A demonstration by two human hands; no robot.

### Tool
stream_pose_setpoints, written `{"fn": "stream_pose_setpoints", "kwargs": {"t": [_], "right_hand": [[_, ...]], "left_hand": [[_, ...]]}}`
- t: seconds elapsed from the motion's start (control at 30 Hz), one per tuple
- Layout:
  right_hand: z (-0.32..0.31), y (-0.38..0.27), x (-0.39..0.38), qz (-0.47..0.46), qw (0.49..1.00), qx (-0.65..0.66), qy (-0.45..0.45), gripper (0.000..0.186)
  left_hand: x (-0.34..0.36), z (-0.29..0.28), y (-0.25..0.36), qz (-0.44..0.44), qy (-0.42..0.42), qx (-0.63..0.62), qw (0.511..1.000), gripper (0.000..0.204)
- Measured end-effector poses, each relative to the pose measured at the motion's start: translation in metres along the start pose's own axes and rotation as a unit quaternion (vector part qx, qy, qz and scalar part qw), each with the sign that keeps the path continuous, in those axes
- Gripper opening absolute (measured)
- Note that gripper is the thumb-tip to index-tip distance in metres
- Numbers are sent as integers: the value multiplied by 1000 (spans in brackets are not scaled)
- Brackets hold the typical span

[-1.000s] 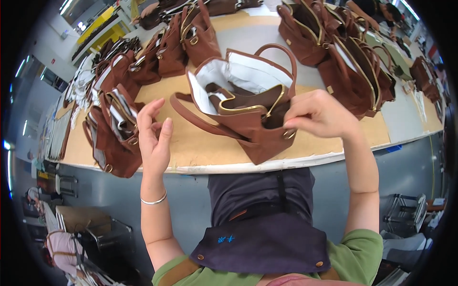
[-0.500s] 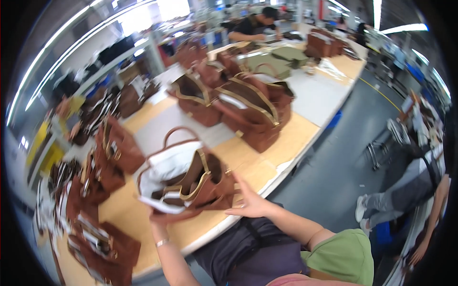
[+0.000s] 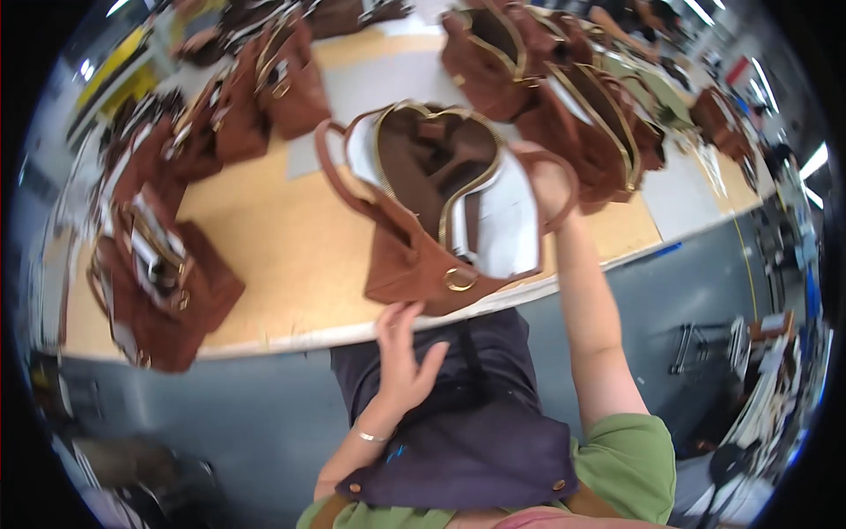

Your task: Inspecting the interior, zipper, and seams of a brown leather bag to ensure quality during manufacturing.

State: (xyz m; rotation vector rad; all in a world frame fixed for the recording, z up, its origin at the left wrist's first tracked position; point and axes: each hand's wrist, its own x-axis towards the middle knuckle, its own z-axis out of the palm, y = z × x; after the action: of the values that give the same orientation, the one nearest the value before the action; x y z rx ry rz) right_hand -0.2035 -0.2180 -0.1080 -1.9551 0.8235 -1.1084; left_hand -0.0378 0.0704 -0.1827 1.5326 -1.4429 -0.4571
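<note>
A reddish-brown handbag (image 3: 401,251) stands at the table's front edge, its top unzipped. A gold zipper lines its mouth, dark brown lining shows inside, and white material covers the side by the right handle. My left hand (image 3: 405,361) is open, thumb spread, its fingertips against or just beside the bag's lower front edge. Beyond the right handle (image 3: 571,189), my right hand (image 3: 551,185) grips the bag's far right side; its fingers are blurred and partly hidden.
Several similar brown bags line the table's left side, one bag (image 3: 167,282) near the front-left edge. More bags (image 3: 582,132) stand at the back right, near an olive-green piece (image 3: 656,101). The table (image 3: 273,256) has a tan surface. At the far right sits a wheeled metal frame (image 3: 692,348).
The handbag has been turned, its mouth and handles now facing differently. My left hand has come off its side to the lower front; my right hand has moved to the far right side.
</note>
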Motion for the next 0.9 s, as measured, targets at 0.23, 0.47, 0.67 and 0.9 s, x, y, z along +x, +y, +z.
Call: {"fn": "stream_pose_setpoints", "kwargs": {"t": [0.23, 0.47, 0.67, 0.9], "right_hand": [[-32, -120, 20, -82, 994, 20, 62, 24], [63, -158, 9, -144, 789, -376, -463, 28], [76, -158, 31, -53, 675, -449, -583, 30], [42, -163, 35, 13, 784, -284, -552, 11]], "left_hand": [[-6, 16, -1, -14, 45, -25, 999, 50], [-4, 16, 19, 23, 97, -154, 983, 21], [30, -12, 55, 257, 200, 54, 944, 30], [72, -32, 78, 152, 153, 104, 971, 24]]}}
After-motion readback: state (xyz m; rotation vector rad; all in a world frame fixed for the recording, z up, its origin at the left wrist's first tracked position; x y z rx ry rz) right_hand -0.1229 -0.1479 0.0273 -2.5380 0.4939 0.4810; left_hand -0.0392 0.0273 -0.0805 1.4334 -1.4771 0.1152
